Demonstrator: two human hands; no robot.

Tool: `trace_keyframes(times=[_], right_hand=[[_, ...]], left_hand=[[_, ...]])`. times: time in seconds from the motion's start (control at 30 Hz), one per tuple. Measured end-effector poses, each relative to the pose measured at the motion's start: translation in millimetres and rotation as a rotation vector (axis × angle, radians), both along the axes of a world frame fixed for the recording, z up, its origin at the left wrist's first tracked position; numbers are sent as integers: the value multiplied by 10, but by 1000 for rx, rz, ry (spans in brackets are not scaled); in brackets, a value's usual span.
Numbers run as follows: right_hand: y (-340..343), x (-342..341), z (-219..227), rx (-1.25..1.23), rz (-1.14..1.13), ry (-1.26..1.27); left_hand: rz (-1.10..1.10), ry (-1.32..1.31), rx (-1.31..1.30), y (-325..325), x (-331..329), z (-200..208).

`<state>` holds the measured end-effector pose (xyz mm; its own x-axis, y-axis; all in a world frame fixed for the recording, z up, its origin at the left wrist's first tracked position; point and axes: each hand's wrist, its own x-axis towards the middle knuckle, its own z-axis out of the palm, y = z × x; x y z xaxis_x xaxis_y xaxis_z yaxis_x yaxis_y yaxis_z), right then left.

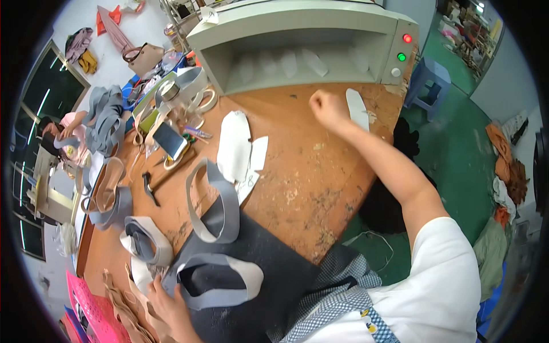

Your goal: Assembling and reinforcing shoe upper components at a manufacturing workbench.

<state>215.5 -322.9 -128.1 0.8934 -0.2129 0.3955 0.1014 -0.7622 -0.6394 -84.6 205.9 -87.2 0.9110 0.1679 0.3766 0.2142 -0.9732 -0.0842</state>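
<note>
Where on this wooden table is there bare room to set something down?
The widest bare patch of wooden tabletop lies between the clustered white cutouts and the right forearm, beyond the black mat. Left of those is crowded with a smartphone, hammer and grey bands.

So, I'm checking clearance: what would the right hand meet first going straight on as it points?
Past a stretch of tabletop, the right hand would probably meet the pale grey machine at its lower front edge; depth is unclear, so it might slip into the opening instead.
</note>
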Motion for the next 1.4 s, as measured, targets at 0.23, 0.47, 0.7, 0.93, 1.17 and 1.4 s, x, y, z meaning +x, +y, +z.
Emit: trace_keyframes(times=[0.23, 0.47, 0.7, 0.93, 1.17, 1.4], right_hand=[[-1051, 1922, -253, -210, -439, 465], [-1202, 2429, -242, -20, -410, 544], [-734, 1384, 596, -676, -169, -59], [935, -1601, 666, -450, 716, -496], [957, -2330, 453, -308, 859, -452], [-147, -24, 633, 249, 350, 39]], left_hand=[[-331, -127, -577, -1501, -148, 556], [-282, -138, -662, -1699, -418, 409], [-378, 93, -1204, -1868, -244, 438], [-351, 674, -2229, -2147, -15, -66], [-170, 597, -2193, -2292, -56, -97], [-383, 359, -1601, -2232, -313, -459]])
